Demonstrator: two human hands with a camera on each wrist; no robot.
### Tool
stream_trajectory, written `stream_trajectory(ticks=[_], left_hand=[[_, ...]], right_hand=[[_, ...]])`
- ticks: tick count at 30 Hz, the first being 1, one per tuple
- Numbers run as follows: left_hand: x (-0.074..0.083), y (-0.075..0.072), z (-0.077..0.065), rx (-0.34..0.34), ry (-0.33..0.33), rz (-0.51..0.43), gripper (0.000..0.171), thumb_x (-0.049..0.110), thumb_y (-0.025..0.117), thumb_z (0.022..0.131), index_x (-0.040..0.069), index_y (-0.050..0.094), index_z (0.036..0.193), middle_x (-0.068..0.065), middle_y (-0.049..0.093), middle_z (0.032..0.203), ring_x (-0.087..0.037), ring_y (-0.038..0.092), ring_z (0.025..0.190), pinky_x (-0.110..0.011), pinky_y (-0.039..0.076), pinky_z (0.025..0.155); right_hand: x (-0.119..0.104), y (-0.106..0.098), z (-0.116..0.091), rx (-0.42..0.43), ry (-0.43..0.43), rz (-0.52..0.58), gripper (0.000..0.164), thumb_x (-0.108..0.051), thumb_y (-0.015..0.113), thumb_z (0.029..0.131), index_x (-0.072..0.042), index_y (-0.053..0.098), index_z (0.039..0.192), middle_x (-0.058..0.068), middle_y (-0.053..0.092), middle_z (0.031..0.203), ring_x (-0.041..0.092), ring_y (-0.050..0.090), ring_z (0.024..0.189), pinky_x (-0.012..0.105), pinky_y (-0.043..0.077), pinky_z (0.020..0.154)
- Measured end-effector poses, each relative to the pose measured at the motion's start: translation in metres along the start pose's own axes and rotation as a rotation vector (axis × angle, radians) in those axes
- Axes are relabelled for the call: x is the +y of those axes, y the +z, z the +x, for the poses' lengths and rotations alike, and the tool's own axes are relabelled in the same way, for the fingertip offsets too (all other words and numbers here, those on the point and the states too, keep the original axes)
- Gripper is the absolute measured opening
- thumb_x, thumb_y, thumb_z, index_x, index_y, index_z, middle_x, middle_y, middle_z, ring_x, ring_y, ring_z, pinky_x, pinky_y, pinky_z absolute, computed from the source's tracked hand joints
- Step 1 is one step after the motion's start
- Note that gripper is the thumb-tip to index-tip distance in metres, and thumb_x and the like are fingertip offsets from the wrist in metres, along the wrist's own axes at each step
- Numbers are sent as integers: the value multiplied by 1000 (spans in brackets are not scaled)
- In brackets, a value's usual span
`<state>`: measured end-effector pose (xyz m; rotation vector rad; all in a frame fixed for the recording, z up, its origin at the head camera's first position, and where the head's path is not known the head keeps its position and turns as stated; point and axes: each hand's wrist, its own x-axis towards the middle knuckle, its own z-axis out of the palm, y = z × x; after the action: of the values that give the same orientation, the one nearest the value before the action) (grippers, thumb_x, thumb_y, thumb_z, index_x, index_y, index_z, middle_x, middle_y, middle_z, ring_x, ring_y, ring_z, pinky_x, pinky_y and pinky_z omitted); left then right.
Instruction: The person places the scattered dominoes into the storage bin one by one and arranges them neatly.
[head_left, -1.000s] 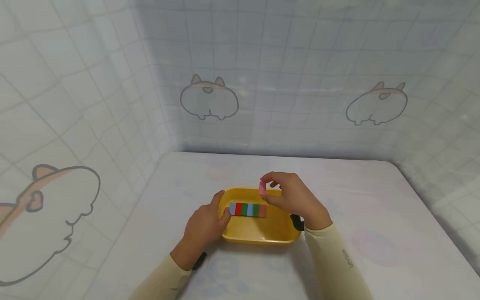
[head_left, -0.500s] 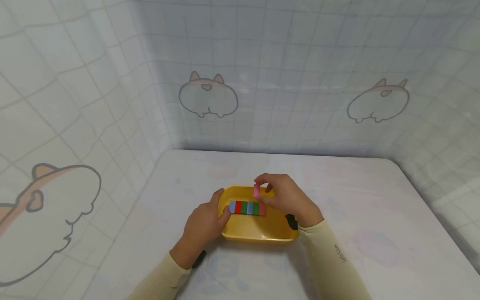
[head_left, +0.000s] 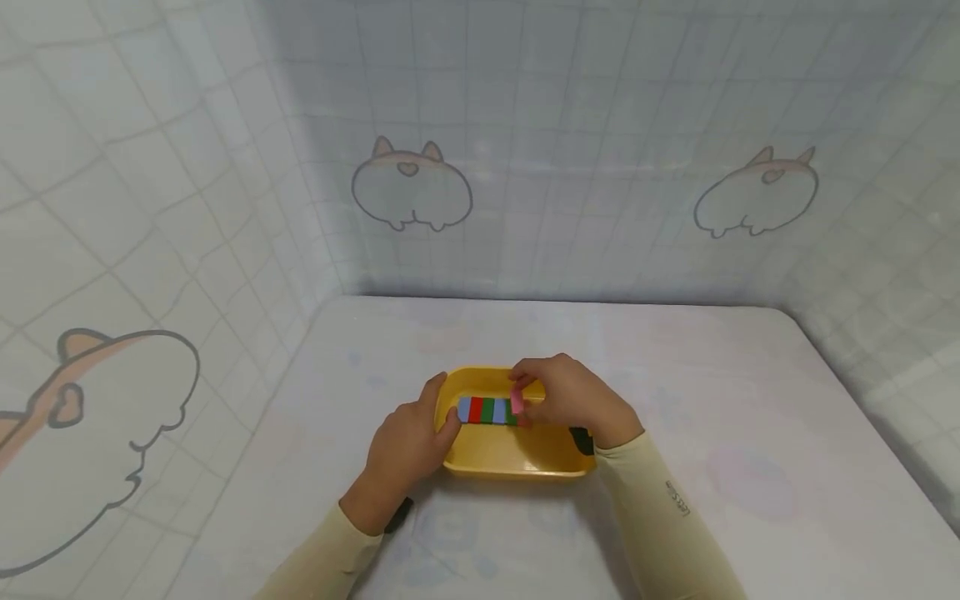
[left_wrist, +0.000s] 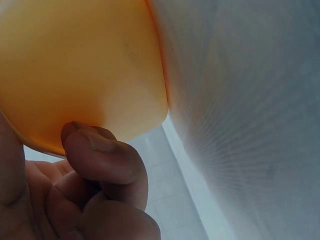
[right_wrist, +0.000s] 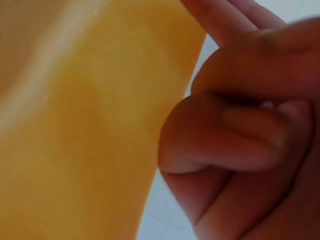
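My left hand point(head_left: 408, 446) grips the left rim of a yellow plastic tray point(head_left: 517, 460), thumb over the inside. In the left wrist view its curled fingers point(left_wrist: 105, 160) meet the tray's outer wall. Between thumb and fingertips my right hand point(head_left: 573, 398) pinches a small pink block point(head_left: 517, 400), held upright over the right end of a row of coloured blocks point(head_left: 487, 411). Light blue, red and green pieces lie side by side in that row. The right hand partly covers its pinkish end piece. Whether the held block touches the row, I cannot tell.
The tray stands on a white table point(head_left: 705, 500) with faint printed patterns. Pale grid-patterned walls point(head_left: 525, 167) with cartoon animal drawings enclose the back and sides.
My right hand has moved left and down with the pink block, from above the tray's far rim to the row of blocks. The left hand keeps its hold on the tray.
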<state>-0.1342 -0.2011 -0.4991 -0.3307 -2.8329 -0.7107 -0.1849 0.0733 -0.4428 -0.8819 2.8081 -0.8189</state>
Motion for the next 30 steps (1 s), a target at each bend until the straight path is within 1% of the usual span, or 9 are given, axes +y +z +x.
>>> stream_trajectory(ticks=[3, 6, 12, 22, 24, 28, 30], left_hand=[[1, 0, 2, -1, -7, 5, 60, 40, 59, 104, 13, 46, 155, 0, 44, 56, -17, 41, 45, -33, 35, 43], [0, -1, 3, -8, -19, 10, 60, 40, 59, 104, 13, 45, 156, 0, 44, 56, -17, 41, 45, -33, 35, 42], [1, -1, 4, -19, -32, 8, 61, 40, 59, 104, 14, 45, 156, 0, 44, 56, -17, 40, 45, -33, 34, 42], [4, 1, 8, -25, -48, 0, 61, 40, 59, 104, 13, 44, 157, 0, 45, 56, -18, 42, 46, -33, 35, 43], [5, 1, 8, -33, -55, 2, 61, 41, 58, 104, 13, 44, 157, 0, 45, 57, -18, 42, 46, -33, 36, 43], [6, 1, 9, -41, -63, 7, 62, 42, 56, 104, 14, 43, 157, 0, 45, 57, -18, 43, 46, -33, 36, 43], [7, 2, 9, -39, -61, 10, 62, 43, 55, 104, 14, 43, 157, 0, 46, 57, -18, 43, 46, -33, 36, 43]], right_hand=[[-2, -2, 2, -25, 49, -52, 50, -25, 91, 84, -14, 73, 129, -4, 77, 111, 24, 67, 112, 43, 51, 100], [-3, -3, 3, -39, 96, -104, 50, -25, 91, 84, -16, 73, 130, -5, 76, 111, 23, 66, 110, 44, 51, 100], [-5, -2, 3, -56, 186, -192, 46, -26, 87, 87, -20, 74, 131, -7, 74, 110, 18, 62, 101, 41, 53, 92], [-1, -2, 3, -70, 255, -276, 42, -20, 83, 88, -20, 74, 129, -4, 73, 108, 20, 58, 91, 40, 52, 80], [-1, -2, 3, -77, 269, -276, 37, -20, 82, 88, -20, 75, 124, -5, 71, 102, 20, 57, 87, 39, 51, 75], [1, -2, 3, -89, 274, -268, 24, -16, 81, 88, -19, 75, 111, -6, 65, 87, 20, 57, 78, 36, 48, 67], [3, -2, 4, -93, 274, -275, 22, -16, 80, 88, -19, 74, 109, -7, 63, 84, 20, 56, 76, 35, 47, 65]])
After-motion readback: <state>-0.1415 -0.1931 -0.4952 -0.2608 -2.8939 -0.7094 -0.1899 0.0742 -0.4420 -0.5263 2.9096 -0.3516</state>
